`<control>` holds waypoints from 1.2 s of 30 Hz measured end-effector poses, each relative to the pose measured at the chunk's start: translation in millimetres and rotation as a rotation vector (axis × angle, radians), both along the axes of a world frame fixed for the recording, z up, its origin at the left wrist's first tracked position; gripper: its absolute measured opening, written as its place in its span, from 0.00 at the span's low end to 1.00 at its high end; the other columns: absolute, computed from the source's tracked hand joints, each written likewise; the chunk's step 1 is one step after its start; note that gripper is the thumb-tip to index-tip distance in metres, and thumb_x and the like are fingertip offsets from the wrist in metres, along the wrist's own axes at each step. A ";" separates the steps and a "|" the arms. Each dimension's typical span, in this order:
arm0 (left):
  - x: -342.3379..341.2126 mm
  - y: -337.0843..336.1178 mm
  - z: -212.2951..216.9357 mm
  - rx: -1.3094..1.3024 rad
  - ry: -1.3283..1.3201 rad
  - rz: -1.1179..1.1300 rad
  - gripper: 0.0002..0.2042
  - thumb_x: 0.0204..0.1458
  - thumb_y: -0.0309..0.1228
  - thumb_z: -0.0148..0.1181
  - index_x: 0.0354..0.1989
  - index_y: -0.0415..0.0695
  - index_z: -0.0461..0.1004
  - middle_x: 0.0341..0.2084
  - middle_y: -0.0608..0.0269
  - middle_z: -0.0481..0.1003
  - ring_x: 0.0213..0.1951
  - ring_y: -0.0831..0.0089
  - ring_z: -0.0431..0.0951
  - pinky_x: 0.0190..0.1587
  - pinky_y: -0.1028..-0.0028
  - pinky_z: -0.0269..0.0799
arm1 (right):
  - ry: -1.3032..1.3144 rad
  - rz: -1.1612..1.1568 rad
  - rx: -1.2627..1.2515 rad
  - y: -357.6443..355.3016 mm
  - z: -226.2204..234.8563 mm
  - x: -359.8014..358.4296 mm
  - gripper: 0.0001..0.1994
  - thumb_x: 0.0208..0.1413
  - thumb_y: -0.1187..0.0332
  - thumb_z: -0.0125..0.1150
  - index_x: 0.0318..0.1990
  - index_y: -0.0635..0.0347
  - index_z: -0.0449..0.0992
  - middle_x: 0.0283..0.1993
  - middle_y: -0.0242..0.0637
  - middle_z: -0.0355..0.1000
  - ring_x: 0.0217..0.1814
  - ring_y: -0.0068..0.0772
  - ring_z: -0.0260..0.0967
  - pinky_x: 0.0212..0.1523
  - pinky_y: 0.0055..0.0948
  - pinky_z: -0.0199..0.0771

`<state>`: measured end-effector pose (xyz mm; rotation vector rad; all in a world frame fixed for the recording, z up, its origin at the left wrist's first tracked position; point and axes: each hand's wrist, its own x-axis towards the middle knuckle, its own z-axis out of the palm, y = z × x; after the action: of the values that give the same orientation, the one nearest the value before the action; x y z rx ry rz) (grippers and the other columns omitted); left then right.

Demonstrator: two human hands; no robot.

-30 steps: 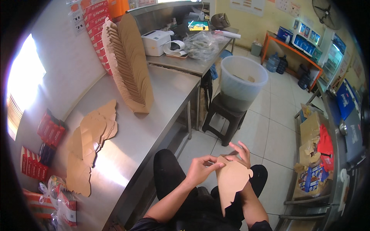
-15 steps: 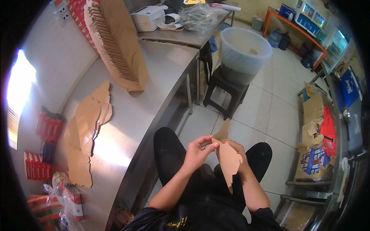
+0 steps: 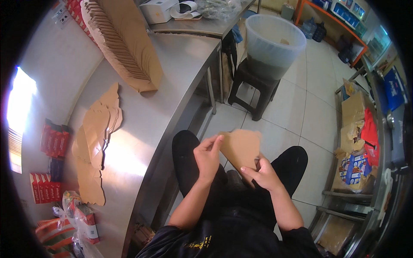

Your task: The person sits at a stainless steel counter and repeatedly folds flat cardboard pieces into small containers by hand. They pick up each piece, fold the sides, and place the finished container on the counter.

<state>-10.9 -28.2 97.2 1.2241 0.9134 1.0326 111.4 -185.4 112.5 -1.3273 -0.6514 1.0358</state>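
Above my lap I hold a brown die-cut cardboard blank (image 3: pixel 241 148) in both hands. It seems folded or doubled, with an uneven upper edge blurred by motion. My left hand (image 3: pixel 207 158) pinches its left edge near the top between thumb and fingers. Lower down on the right side, my right hand (image 3: pixel 264 173) grips it, thumb on the face and fingers behind. To my left, a loose pile of similar flat cardboard blanks (image 3: pixel 92 133) lies on the steel table (image 3: pixel 129 172). Farther back stands a long row of nested folded cardboard pieces (image 3: pixel 133 56).
A translucent tub (image 3: pixel 275 47) stands on a dark plastic stool (image 3: pixel 256 92) ahead. Red packets (image 3: pixel 55 137) and plastic-wrapped goods (image 3: pixel 79 215) line the table's left side. At right, a low shelf holds a red bag (image 3: pixel 370 133) and a blue box (image 3: pixel 355 167).
The cardboard blank has turned, so a broader face shows. My left hand has moved slightly left and up, and my right hand now grips its lower right edge. The view has shifted slightly.
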 end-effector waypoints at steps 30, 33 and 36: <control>-7.8 6.7 -42.4 -0.099 0.001 -0.150 0.11 0.59 0.27 0.70 0.48 0.37 0.82 0.31 0.63 0.81 0.35 0.76 0.77 0.40 0.75 0.70 | -0.292 -0.323 -0.057 8.0 -35.1 -8.1 0.18 0.56 0.68 0.77 0.47 0.67 0.75 0.39 0.38 0.82 0.41 0.26 0.79 0.50 0.30 0.78; -3.3 19.0 -43.1 -0.431 -0.228 -0.048 0.16 0.61 0.27 0.69 0.55 0.35 0.77 0.29 0.66 0.80 0.34 0.81 0.75 0.39 0.77 0.68 | -0.172 -0.124 -0.139 -9.5 -61.0 -2.9 0.14 0.59 0.65 0.74 0.42 0.69 0.82 0.39 0.35 0.83 0.40 0.20 0.78 0.47 0.27 0.78; -7.9 16.8 -46.4 -0.191 -0.008 -0.042 0.23 0.58 0.24 0.70 0.62 0.39 0.72 0.39 0.65 0.80 0.39 0.77 0.76 0.41 0.75 0.68 | -0.298 -0.184 -0.225 -7.1 -51.3 4.8 0.12 0.60 0.67 0.73 0.43 0.69 0.82 0.37 0.35 0.83 0.38 0.19 0.77 0.44 0.26 0.77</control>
<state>-18.7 -11.4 50.8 1.0745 0.9531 0.8947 116.2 -192.5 61.2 -1.7257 -0.6311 0.7848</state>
